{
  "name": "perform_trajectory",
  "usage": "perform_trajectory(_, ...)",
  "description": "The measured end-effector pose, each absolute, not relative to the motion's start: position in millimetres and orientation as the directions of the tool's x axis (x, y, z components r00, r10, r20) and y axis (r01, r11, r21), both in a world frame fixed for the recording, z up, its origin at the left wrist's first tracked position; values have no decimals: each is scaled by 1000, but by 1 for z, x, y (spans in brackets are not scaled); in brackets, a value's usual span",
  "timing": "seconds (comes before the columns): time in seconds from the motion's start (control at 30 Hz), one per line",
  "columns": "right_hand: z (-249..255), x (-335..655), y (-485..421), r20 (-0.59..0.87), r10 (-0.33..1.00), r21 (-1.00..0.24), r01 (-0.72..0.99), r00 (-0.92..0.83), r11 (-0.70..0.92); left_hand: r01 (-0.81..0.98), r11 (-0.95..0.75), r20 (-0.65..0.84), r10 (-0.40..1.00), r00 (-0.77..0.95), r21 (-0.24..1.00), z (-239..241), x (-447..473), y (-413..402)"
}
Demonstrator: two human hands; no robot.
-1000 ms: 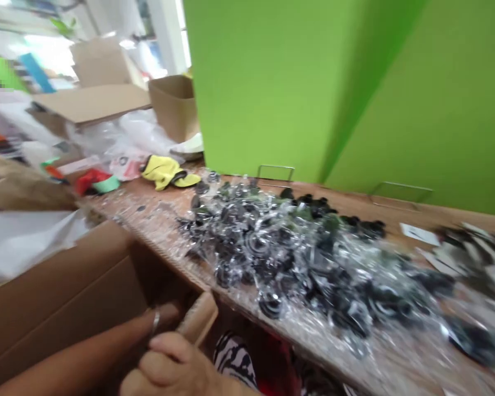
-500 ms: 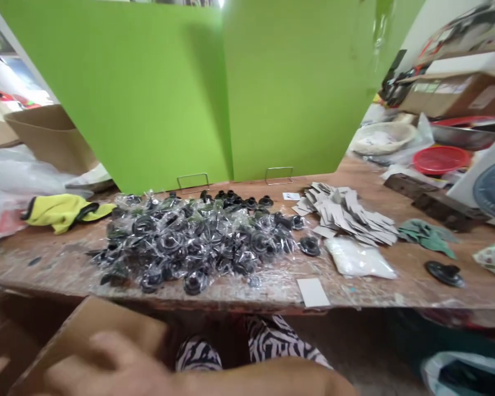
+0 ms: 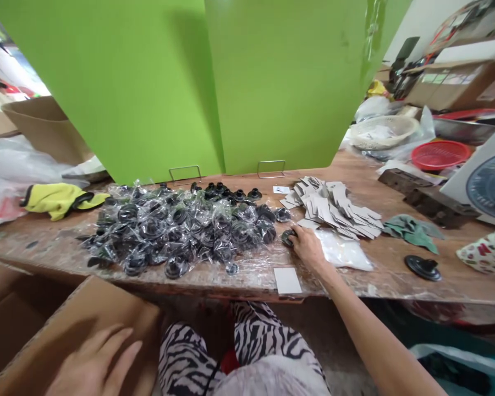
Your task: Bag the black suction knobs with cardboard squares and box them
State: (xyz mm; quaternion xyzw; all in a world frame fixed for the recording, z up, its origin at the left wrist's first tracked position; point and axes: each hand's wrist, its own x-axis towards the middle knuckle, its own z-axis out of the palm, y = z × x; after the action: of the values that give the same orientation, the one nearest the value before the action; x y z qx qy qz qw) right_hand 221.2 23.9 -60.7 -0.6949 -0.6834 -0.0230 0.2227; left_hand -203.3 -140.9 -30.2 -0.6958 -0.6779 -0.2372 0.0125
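My right hand [image 3: 307,246] is on the table, its fingers closed on a round black flanged part [image 3: 288,237]. Left of it lies a wide heap of similar black parts in clear plastic wrap [image 3: 181,228]. A white plastic packet [image 3: 344,250] is beside my right wrist, and a pile of grey card pieces [image 3: 334,208] rises behind it. One pale square card [image 3: 287,281] rests near the front edge. At the lower left, my left hand [image 3: 97,360] has its fingers stretched out over a cardboard box [image 3: 111,311], with nothing visible in it.
Green panels [image 3: 165,99] stand behind the heap, with wire loops at their foot. A yellow-and-black glove [image 3: 58,201] lies left. To the right are a green cloth [image 3: 412,230], another black part [image 3: 423,267], a red lid [image 3: 440,155] and a white fan-like object [image 3: 493,179].
My right hand has moved from the box at the lower left to the black part on the table, taking hold of it. My left hand has come further into view over the box.
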Motion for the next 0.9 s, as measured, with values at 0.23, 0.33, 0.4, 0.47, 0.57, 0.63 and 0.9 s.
perform_trajectory(0.23,-43,229,-32,361,909,-540,841,205,25,705,-333,110,933,344,626,-39,-33,-94)
perform_trajectory(0.33,-55,215,-62,359,925,-640,755,126,145,638,-390,137,902,409,664,-46,25,-73)
perform_trajectory(0.4,-68,204,-73,421,907,-584,768,10,262,655,-392,112,897,427,646,-50,47,-60)
perform_trajectory(0.47,-79,198,-74,463,884,-535,778,-56,329,687,-354,28,899,437,635,-51,60,-49)
perform_trajectory(0.57,-84,202,-69,486,872,-545,757,-64,360,694,-294,-70,893,445,657,-50,71,-37)
perform_trajectory(0.63,-86,209,-69,497,865,-557,741,-64,375,679,-258,-87,899,429,688,-48,76,-32)
perform_trajectory(0.9,-104,199,-96,612,778,-671,614,142,416,415,155,-287,917,277,897,-44,73,-51)
